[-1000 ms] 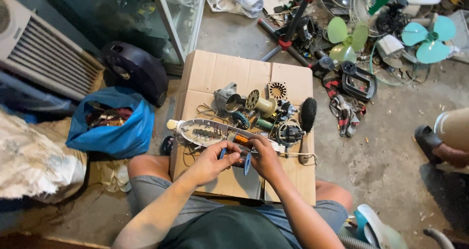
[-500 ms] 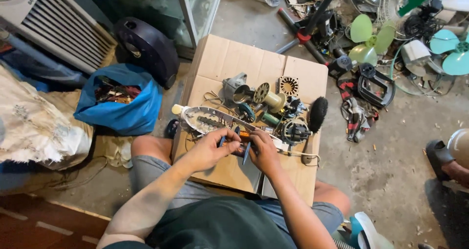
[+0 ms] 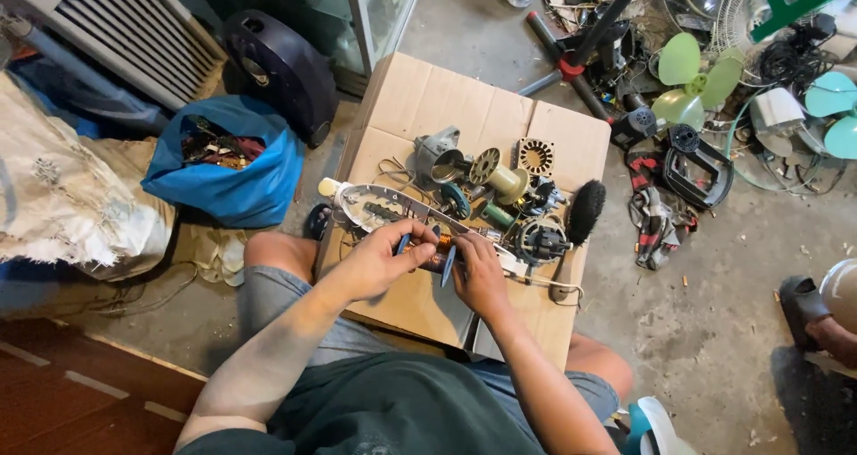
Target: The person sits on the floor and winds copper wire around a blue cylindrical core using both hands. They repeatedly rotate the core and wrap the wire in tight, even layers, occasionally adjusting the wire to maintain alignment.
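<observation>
— Pinching a small copper-wound coil [image 3: 431, 251] from both ends: left hand [image 3: 379, 260] fingers [image 3: 412, 241] curled shut on its left side, right hand [image 3: 478, 275] fingers [image 3: 455, 248] closed on its right.

— Lying which way?

— Long axis running roughly left to right between the two hands, just above the near half of the flattened cardboard box [image 3: 428, 107] serving as a table on the floor. Held equally close by both; neither hand nearer. Two blue-handled tools [image 3: 446, 266] poking out beside the coil, one at each hand; cannot tell what kind.

— And just beyond the fingers?

— Touching or nearly touching the knuckles, a long white housing [image 3: 379, 205] lying slantwise across the cardboard. Farther back, a grey motor casing [image 3: 437, 156], a brass-coloured rotor [image 3: 495, 174], a square stator plate [image 3: 536, 156], a black brush [image 3: 585, 212] at the right edge.

— Around the box?

— Left, a blue bag [image 3: 237, 183] of scrap and a dark round fan base [image 3: 277, 66]; right, green fan blades [image 3: 692, 75] and tangled cords on the concrete floor [image 3: 714, 330]. At the far right edge, another person's foot [image 3: 803, 308].
</observation>
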